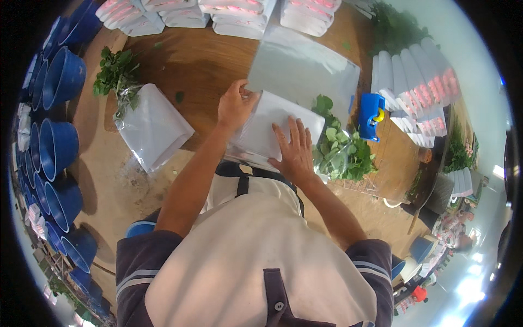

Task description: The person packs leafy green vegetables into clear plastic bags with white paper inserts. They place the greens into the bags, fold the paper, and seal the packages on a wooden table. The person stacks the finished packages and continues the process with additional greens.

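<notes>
A white wrapped bundle [282, 110] lies at the table's front edge before me, with green leafy stems [337, 143] sticking out on its right. The fingers of my left hand [238, 104] pinch the upper left edge of the white wrap. My right hand [295, 153] lies flat on the wrap with its fingers apart, holding nothing. Beneath and beyond the bundle spreads a pile of clear plastic sheets [302, 65]. What is inside the wrap is hidden.
A blue tape dispenser [369, 116] with yellow tape stands to the right. Another wrapped bundle [151, 126] lies on the left. White-wrapped pink flowers are stacked at the back [239, 20] and right [425, 86]. Blue buckets [59, 149] line the left floor. People are visible far right.
</notes>
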### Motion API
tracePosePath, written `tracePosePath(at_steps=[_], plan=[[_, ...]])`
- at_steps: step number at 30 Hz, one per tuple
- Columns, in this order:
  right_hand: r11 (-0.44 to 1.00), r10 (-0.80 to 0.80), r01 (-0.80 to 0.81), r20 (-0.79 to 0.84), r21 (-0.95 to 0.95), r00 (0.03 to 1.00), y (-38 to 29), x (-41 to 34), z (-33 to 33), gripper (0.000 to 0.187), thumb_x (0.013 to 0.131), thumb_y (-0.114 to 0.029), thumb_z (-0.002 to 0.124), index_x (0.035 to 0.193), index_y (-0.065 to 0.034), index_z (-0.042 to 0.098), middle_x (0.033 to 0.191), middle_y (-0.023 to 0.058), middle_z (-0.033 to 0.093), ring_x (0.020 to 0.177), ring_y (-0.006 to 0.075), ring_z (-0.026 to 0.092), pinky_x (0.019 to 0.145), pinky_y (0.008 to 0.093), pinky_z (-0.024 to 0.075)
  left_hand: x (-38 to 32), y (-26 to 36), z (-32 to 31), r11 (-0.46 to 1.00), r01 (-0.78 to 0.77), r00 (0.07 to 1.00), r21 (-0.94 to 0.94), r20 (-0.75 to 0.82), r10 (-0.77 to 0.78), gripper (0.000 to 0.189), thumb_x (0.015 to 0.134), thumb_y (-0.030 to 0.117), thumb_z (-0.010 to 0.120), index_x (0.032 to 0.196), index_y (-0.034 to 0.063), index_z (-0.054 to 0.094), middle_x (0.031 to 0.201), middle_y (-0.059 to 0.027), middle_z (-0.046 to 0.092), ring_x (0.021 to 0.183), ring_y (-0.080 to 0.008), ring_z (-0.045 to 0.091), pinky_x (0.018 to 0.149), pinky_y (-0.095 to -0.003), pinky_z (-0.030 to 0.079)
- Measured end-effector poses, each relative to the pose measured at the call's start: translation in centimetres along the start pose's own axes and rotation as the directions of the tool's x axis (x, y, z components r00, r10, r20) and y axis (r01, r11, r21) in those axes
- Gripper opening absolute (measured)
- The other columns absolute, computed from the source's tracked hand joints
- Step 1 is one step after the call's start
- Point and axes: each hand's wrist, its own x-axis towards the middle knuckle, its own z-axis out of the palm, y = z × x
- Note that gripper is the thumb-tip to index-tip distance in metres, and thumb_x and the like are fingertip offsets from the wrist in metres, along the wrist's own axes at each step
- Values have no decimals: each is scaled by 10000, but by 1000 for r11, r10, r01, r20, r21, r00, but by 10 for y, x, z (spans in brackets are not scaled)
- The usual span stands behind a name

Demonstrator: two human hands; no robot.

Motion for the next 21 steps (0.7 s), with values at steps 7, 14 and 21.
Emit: tracePosePath(at_steps=[7, 14, 21], plan=[[999, 25, -26, 11, 47, 1000, 25, 33, 0, 1131, 665, -340, 886, 1591, -144, 266, 1616, 290, 205, 1500, 490, 202, 1224, 596, 182, -36, -95, -23, 984, 175, 981, 38, -94, -171, 434, 1001, 398, 597, 1220, 24, 626, 1081, -154, 703, 969, -299, 685, 855, -409, 536], [999, 21, -26, 101, 42, 995, 27, 37, -17, 1162, 642, -394, 906, 1587, -137, 279, 1613, 294, 240, 1500, 475, 231, 1227, 555, 209, -18, -113, 21, 763, 567, 815, -311, 349, -463, 416, 1003, 395, 561, 1096, 4, 667, 1008, -147, 716, 858, -269, 687, 789, -435, 522], [986, -3, 2, 6, 165, 1000, 19, 16, -1, 1173, 634, -352, 923, 1590, -132, 279, 1613, 288, 227, 1496, 494, 227, 1199, 592, 261, 64, -88, 50, 976, 121, 975, 182, 161, -151, 383, 952, 381, 606, 1080, 32, 698, 991, -163, 734, 888, -282, 703, 786, -395, 531]])
